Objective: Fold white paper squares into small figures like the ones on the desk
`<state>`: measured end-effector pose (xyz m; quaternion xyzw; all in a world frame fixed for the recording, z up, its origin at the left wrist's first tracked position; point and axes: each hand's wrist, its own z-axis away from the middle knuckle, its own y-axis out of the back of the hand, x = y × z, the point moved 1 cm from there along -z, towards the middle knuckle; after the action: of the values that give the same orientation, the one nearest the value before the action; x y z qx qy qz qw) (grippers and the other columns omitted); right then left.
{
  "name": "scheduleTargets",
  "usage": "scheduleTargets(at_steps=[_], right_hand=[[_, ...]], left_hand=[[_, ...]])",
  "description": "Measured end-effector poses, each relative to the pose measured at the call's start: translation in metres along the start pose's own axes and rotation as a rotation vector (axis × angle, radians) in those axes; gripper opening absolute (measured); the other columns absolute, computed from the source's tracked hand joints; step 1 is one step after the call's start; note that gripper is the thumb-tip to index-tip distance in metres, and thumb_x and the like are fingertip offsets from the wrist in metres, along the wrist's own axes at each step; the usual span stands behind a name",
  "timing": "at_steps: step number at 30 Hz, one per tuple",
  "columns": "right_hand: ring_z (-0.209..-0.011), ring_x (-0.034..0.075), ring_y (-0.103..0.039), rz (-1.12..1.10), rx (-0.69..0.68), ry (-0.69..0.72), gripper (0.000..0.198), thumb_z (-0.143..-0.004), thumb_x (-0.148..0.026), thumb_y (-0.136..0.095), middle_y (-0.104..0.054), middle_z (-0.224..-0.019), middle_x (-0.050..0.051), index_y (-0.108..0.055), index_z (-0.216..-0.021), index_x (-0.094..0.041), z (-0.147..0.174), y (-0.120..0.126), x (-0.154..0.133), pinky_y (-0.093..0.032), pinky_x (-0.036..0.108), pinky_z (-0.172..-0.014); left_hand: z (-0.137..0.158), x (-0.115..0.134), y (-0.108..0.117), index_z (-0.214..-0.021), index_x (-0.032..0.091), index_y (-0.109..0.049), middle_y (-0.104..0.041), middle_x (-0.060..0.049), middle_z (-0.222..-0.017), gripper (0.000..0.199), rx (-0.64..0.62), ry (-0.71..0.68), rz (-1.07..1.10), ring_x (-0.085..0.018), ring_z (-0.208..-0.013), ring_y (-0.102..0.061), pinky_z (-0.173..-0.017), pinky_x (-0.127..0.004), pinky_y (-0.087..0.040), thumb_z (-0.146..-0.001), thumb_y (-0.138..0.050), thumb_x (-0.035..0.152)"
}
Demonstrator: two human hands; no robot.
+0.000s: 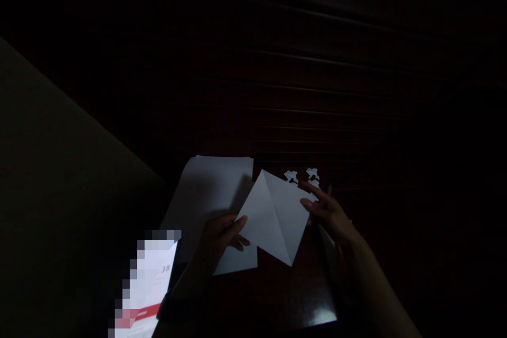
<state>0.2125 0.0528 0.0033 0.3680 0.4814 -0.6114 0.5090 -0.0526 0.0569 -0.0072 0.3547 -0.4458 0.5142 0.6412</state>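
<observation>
A square sheet of white paper (pixel 273 216) is held up between both hands, turned corner-up, with a crease running from its top corner to its bottom corner. My left hand (pixel 222 235) pinches its left corner, thumb on top. At the right corner, my right hand (pixel 327 211) grips the sheet between thumb and fingers. Beneath and left of it lie larger white sheets (pixel 214 185), partly covered by my left hand and its shadow. Small folded paper pieces (pixel 292 175) lie beyond the square, some partly hidden by my right hand.
A lit screen (pixel 154 274), partly pixelated, stands at the lower left beside my left forearm. The dark glossy table (pixel 277 301) reflects light near its front. Dark slatted wood (pixel 301 63) rises behind, and a pale wall (pixel 59 142) is at left.
</observation>
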Motion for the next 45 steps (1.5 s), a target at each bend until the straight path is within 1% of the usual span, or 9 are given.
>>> scheduleTargets(at_steps=[3, 6, 10, 14, 20, 25, 31, 41, 45], right_hand=[[-0.096, 0.025, -0.061, 0.068, -0.071, 0.070, 0.055, -0.070, -0.026, -0.072, -0.068, -0.104, 0.004, -0.055, -0.123, -0.029, 0.006, 0.000, -0.011, -0.048, 0.041, -0.082], [-0.109, 0.028, -0.055, 0.228, -0.214, 0.096, 0.034, -0.071, -0.024, -0.069, -0.065, -0.114, 0.006, -0.068, -0.105, -0.024, 0.011, 0.006, -0.020, -0.040, 0.045, -0.095], [-0.107, 0.030, -0.057, 0.304, -0.397, 0.021, 0.034, -0.071, -0.024, -0.065, -0.064, -0.116, 0.007, -0.069, -0.105, -0.021, 0.012, 0.017, -0.023, -0.045, 0.044, -0.089], [-0.097, 0.026, -0.062, 0.426, -0.293, 0.048, 0.030, -0.068, -0.021, -0.069, -0.068, -0.106, 0.005, -0.072, -0.098, -0.022, 0.005, 0.023, -0.015, -0.049, 0.039, -0.086], [-0.090, 0.024, -0.065, 0.422, -0.178, 0.065, 0.022, -0.067, -0.025, -0.074, -0.072, -0.097, 0.004, -0.075, -0.088, -0.023, 0.000, 0.030, -0.006, -0.051, 0.035, -0.084], [-0.084, 0.025, -0.067, 0.385, -0.190, 0.055, 0.019, -0.063, -0.027, -0.077, -0.073, -0.088, 0.006, -0.076, -0.081, -0.022, 0.002, 0.038, -0.006, -0.053, 0.036, -0.077], [-0.069, 0.022, -0.067, 0.384, -0.132, 0.091, 0.016, -0.056, -0.023, -0.081, -0.073, -0.073, 0.005, -0.076, -0.070, -0.023, 0.002, 0.042, -0.005, -0.053, 0.031, -0.064], [-0.064, 0.018, -0.063, 0.182, 0.087, 0.182, 0.014, -0.055, -0.023, -0.082, -0.070, -0.069, 0.003, -0.069, -0.057, -0.019, 0.000, 0.039, -0.001, -0.049, 0.031, -0.063], [-0.077, 0.020, -0.063, 0.137, 0.052, 0.208, 0.016, -0.060, -0.024, -0.079, -0.070, -0.084, 0.004, -0.064, -0.058, -0.019, -0.002, 0.028, 0.002, -0.047, 0.030, -0.069]], left_hand=[[0.005, 0.006, -0.002, -0.081, 0.014, -0.066, -0.062, -0.002, -0.054, 0.023, 0.028, -0.050, 0.005, -0.014, -0.043, -0.058, -0.039, -0.022, -0.043, -0.077, -0.058, 0.035], [0.008, 0.009, -0.003, -0.118, 0.018, -0.056, -0.063, -0.001, -0.062, 0.043, 0.093, -0.077, 0.030, -0.014, -0.044, -0.057, -0.038, -0.023, -0.043, -0.078, -0.057, 0.035], [0.005, 0.001, 0.002, -0.101, 0.017, -0.065, -0.064, -0.003, -0.073, 0.031, 0.064, -0.046, 0.044, -0.012, -0.044, -0.056, -0.038, -0.023, -0.042, -0.076, -0.058, 0.034], [0.002, -0.008, 0.009, -0.087, 0.017, -0.069, -0.066, -0.004, -0.076, 0.020, 0.015, -0.056, 0.076, -0.010, -0.040, -0.053, -0.037, -0.022, -0.040, -0.077, -0.056, 0.029], [0.005, -0.005, 0.012, -0.094, 0.018, -0.069, -0.067, -0.001, -0.065, 0.031, -0.141, -0.120, 0.008, -0.014, -0.051, -0.060, -0.048, -0.023, -0.047, -0.064, -0.060, 0.015], [0.005, -0.008, 0.012, -0.086, 0.020, -0.073, -0.073, -0.003, -0.086, 0.027, -0.084, -0.143, -0.083, -0.020, -0.076, -0.067, -0.065, -0.026, -0.053, -0.060, -0.070, 0.015], [0.002, -0.008, 0.012, -0.070, 0.020, -0.075, -0.071, -0.002, -0.064, 0.007, -0.042, -0.160, -0.228, -0.018, -0.064, -0.065, -0.060, -0.024, -0.051, -0.067, -0.069, 0.022], [-0.002, -0.020, 0.006, -0.060, 0.018, -0.071, -0.071, -0.005, -0.088, 0.011, -0.077, -0.233, -0.200, -0.021, -0.080, -0.065, -0.065, -0.026, -0.051, -0.067, -0.072, 0.027], [-0.003, -0.025, -0.002, -0.078, 0.018, -0.070, -0.064, -0.007, -0.108, 0.018, -0.160, -0.298, -0.087, -0.025, -0.096, -0.061, -0.076, -0.031, -0.051, -0.062, -0.076, 0.025]])
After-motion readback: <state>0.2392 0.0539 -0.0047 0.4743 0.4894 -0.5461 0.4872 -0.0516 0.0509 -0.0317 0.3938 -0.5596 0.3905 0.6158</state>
